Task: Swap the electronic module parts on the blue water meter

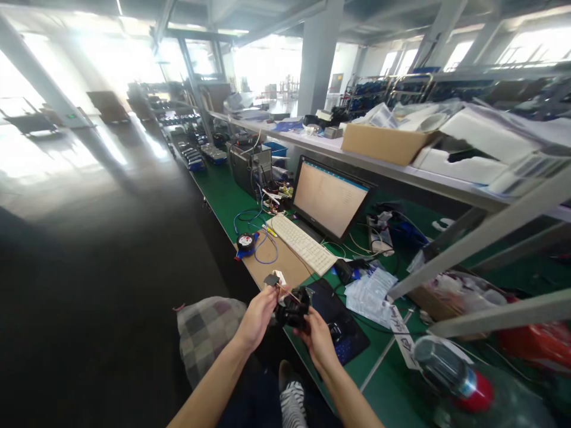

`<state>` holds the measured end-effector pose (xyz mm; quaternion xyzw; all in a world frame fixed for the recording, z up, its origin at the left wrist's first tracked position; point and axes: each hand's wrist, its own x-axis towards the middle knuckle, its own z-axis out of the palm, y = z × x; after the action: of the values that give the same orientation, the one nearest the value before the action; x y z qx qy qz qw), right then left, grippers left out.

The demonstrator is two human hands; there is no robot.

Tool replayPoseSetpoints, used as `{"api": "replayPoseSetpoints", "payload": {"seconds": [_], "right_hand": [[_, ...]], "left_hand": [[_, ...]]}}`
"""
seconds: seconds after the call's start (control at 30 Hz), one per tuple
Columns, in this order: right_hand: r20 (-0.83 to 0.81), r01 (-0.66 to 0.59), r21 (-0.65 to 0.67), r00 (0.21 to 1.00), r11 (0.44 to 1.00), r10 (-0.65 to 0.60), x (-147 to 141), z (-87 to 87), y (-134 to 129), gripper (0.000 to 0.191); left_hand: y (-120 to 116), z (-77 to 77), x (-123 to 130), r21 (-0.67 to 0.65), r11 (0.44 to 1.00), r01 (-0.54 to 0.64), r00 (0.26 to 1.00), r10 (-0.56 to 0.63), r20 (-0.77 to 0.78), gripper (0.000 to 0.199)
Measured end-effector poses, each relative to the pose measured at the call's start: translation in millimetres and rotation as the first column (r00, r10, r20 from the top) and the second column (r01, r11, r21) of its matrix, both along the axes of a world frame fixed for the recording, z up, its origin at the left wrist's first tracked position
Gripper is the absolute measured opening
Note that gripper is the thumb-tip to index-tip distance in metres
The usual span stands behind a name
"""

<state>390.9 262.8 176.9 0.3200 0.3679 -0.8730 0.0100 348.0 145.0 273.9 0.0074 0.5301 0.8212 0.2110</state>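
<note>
Hands meet over the near edge of a long green table (223,190), where a person works on a small black part (292,308) with thin wires running out of it. The right hand (319,339) cups the part from below and behind, its grip closed around the dark body. The left hand (259,315) pinches a small white-and-dark plug (274,278) at the end of those wires, thumb and fingers pressed together on it, just above and to the left of the part. The part is held in the air, off the table, directly above a cardboard sheet (279,258) and beside a dark mat (336,315).

To handle this well, the right hand would best keep the body steady while the left works the plug, with the thin wires left slack rather than pulled taut; they look fine enough to tear at the joint. How the plug sits relative to any socket is too small to tell.

Farther along the table stand a white keyboard (303,244) and a lit monitor (330,199), with a round gauge (245,242) and a loop of blue cable (256,223) to the left. A cardboard box (383,142) rests on the shelf above, and a bottle with a red cap (450,371) lies at the near right. A checked cushion (205,333) sits below the left forearm.
</note>
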Motion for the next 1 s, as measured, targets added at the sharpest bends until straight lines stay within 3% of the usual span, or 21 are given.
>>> {"api": "replayPoseSetpoints", "payload": {"seconds": [0.13,0.27,0.5,0.73,0.87,0.93,1.0], "right_hand": [[-0.081,0.086,0.092,0.994,0.992,-0.078,-40.1,-1.8,14.3,0.052],[-0.159,0.213,0.144,0.969,0.966,-0.19,-77.8,-1.6,50.1,0.059],[-0.251,0.331,0.212,0.928,0.919,-0.276,-104.1,6.8,101.7,0.046],[-0.205,0.386,0.269,0.918,0.883,-0.339,-120.3,1.8,97.0,0.048],[-0.084,0.348,0.408,0.935,0.844,-0.345,-153.7,2.8,75.7,0.055],[-0.007,0.313,0.441,0.938,0.841,-0.346,-175.9,3.5,61.7,0.063],[0.04,0.302,0.463,0.932,0.833,-0.36,-194.1,1.8,48.6,0.068]], "left_hand": [[5.2,-8.3,-18.8,-0.217,0.976,-0.02,0.995,-0.001,-0.096,0.035],[3.9,-28.1,-40.4,-0.403,0.914,-0.051,0.995,0.01,-0.104,0.024],[3.3,-47.6,-92.4,-0.602,0.795,0.079,0.98,-0.173,-0.1,0.028],[14.5,-79.3,-165.4,-0.668,0.669,0.327,0.886,-0.463,-0.03,0.027],[4.8,-75.7,-217.1,-0.708,0.529,0.467,0.746,-0.665,-0.005,0.023],[-19.9,-70.5,-247.4,-0.764,0.498,0.41,0.702,-0.707,-0.084,0.033],[-56.8,-73.0,-278.2,-0.873,0.471,0.128,0.659,-0.698,-0.28,0.053]]}}
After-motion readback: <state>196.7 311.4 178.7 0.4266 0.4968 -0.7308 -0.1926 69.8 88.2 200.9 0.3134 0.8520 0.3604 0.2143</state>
